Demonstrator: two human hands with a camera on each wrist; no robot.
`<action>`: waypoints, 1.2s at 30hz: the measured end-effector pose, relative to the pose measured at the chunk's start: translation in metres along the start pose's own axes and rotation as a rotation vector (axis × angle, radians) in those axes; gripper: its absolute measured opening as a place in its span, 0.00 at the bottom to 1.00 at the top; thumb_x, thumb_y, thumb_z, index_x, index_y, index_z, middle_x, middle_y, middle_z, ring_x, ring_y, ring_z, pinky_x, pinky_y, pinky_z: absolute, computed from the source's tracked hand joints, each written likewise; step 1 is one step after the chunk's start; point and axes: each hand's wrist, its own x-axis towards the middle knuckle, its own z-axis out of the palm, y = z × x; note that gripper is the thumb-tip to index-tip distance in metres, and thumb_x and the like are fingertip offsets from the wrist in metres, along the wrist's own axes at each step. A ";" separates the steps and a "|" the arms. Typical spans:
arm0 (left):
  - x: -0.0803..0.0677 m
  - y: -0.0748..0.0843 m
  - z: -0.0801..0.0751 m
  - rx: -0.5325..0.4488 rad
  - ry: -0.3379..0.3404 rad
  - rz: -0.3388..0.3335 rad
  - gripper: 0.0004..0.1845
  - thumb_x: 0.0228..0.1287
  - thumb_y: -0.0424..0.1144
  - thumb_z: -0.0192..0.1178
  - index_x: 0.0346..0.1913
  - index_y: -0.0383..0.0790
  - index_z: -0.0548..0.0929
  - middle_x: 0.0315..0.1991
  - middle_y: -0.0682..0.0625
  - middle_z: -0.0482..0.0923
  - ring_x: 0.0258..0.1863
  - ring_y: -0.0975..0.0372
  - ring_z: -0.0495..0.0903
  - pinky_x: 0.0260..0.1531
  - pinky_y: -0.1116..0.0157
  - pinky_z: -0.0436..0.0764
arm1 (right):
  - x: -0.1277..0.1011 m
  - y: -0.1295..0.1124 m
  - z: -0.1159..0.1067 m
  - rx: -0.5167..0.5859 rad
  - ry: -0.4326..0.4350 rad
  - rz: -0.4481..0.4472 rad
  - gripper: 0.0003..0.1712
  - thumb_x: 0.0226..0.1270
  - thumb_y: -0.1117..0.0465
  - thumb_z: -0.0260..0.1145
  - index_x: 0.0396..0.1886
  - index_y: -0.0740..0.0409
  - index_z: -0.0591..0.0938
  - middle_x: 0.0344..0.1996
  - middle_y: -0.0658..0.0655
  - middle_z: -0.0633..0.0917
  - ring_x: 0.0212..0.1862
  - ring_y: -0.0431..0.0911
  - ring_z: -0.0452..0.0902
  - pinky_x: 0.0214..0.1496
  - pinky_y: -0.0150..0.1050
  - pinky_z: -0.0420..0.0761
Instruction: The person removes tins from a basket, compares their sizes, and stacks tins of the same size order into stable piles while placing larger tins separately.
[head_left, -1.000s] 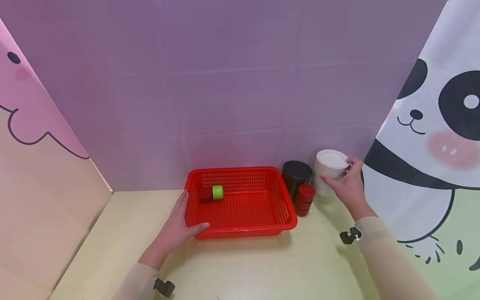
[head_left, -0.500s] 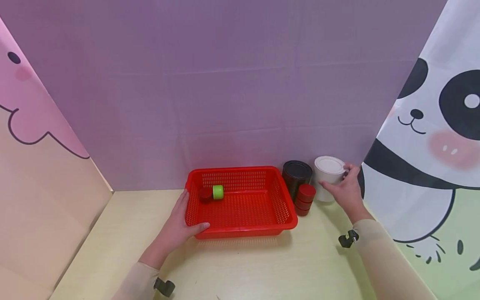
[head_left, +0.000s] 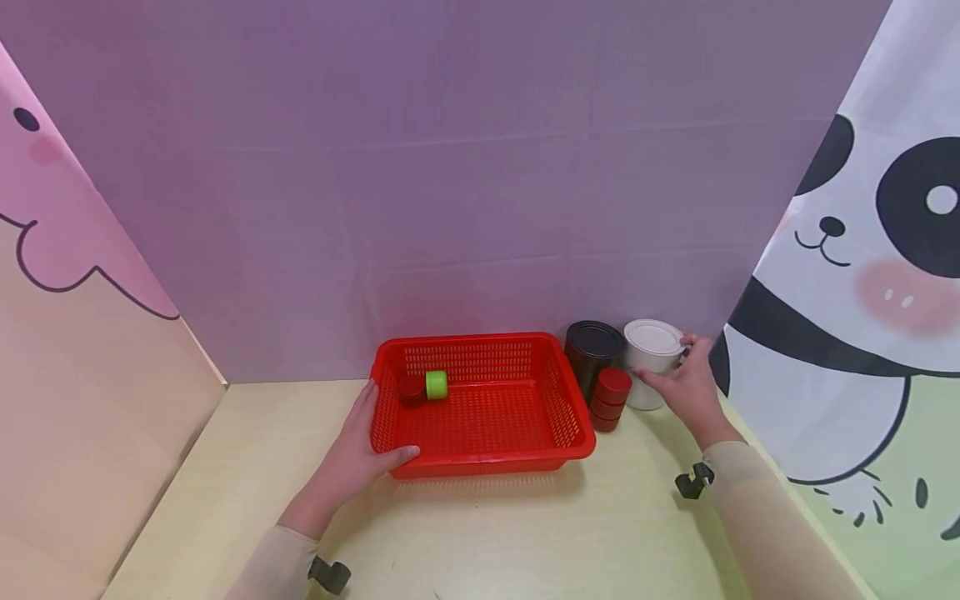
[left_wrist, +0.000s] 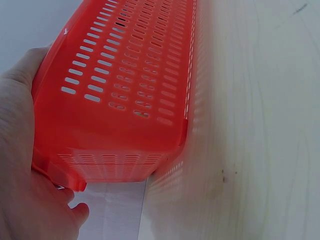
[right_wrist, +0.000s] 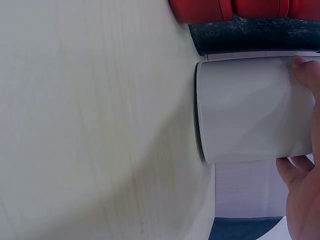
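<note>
Basket (head_left: 487, 460) on table (head_left: 480, 533), cylinders (head_left: 436, 385) inside left, stack (head_left: 611, 400) at right, can (head_left: 588, 365) behind, second can (head_left: 649, 360) farther right.

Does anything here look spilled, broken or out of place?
Nothing major stands out: no spill or damage shows. The black canister and red stack stand upright beside the red basket, and the right hand grips the white canister. The only small oddity is some dark specks marking the pale table.
</note>
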 end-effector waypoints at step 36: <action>0.001 -0.001 0.002 -0.006 0.019 0.019 0.74 0.56 0.63 0.83 0.92 0.45 0.41 0.92 0.45 0.42 0.88 0.42 0.50 0.69 0.38 0.80 | -0.003 0.001 0.003 0.018 -0.030 0.012 0.58 0.65 0.59 0.86 0.75 0.60 0.50 0.76 0.76 0.65 0.75 0.78 0.66 0.75 0.76 0.69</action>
